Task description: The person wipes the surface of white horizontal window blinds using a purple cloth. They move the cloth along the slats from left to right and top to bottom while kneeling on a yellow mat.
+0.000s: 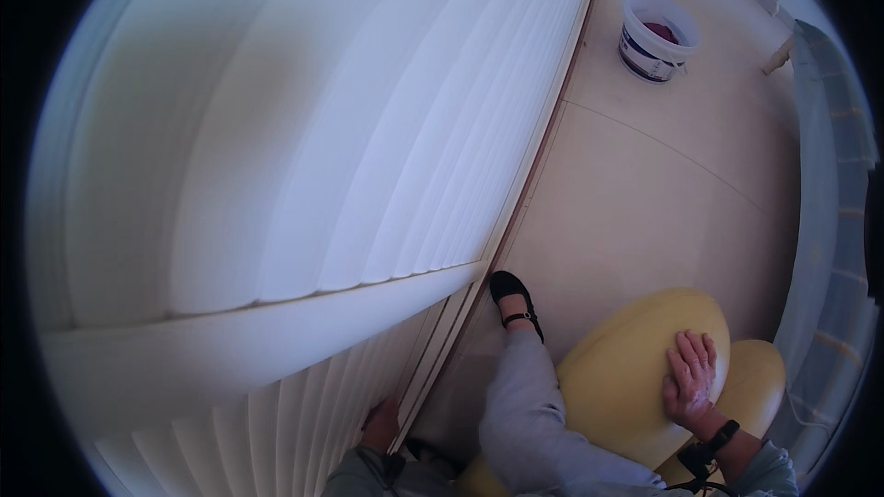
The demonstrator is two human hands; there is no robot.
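My right hand [689, 376] lies palm down on the top of a smooth, rounded yellow seat or cushion [621, 359], with its fingers slightly apart and nothing held. A dark band and a small black device circle that wrist. Low in the view, my left hand [384, 424] is against the lower part of a white louvred door or shutter panel [414, 124], near its edge frame. A small dark reddish patch [373, 413] shows by its fingers; whether it is a held cloth is unclear. Most of these fingers are hidden.
A white plastic bucket [661, 38] with dark red cloth-like material stands on the pale tiled floor [642, 166]. My foot in a black shoe [512, 297] is beside the door track [528, 200]. Grey checked fabric [822, 221] hangs along the right; a second yellow lobe [756, 376] adjoins the seat.
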